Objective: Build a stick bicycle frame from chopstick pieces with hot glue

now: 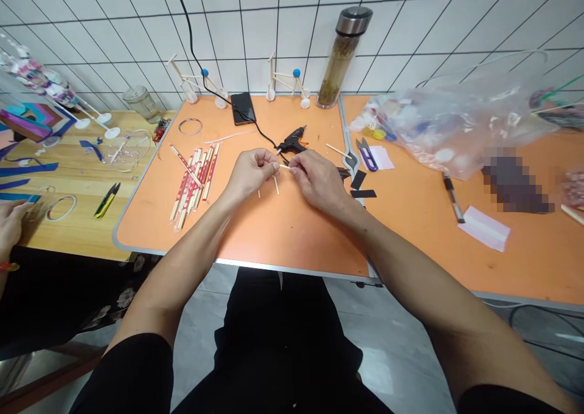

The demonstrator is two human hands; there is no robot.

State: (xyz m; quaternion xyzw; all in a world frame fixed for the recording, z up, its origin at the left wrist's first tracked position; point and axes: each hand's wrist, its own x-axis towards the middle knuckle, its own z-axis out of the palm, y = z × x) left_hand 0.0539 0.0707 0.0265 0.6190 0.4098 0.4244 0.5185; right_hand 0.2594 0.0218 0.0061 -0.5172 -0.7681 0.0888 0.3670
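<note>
My left hand (252, 172) and my right hand (317, 178) meet above the orange table, fingertips pinched on a short thin wooden stick (284, 166) that spans the gap between them. Below the left fingers, another wooden stick (276, 186) points down toward me; whether it is joined to the first is hidden. Just beyond my hands lies a black hot glue gun (292, 140) with its cord. Left of my left hand is a pile of paper-wrapped chopsticks (194, 183). Two small stick models with blue balls (296, 73) stand by the wall.
At the back are a phone (243, 109) and a tea bottle (340, 61). To the right lie thread snips (367, 154), black strips (364, 193), a marker (453, 196) and a plastic bag (456, 122). Another person's hand (11, 225) rests at the wooden table, near yellow snips (107, 200).
</note>
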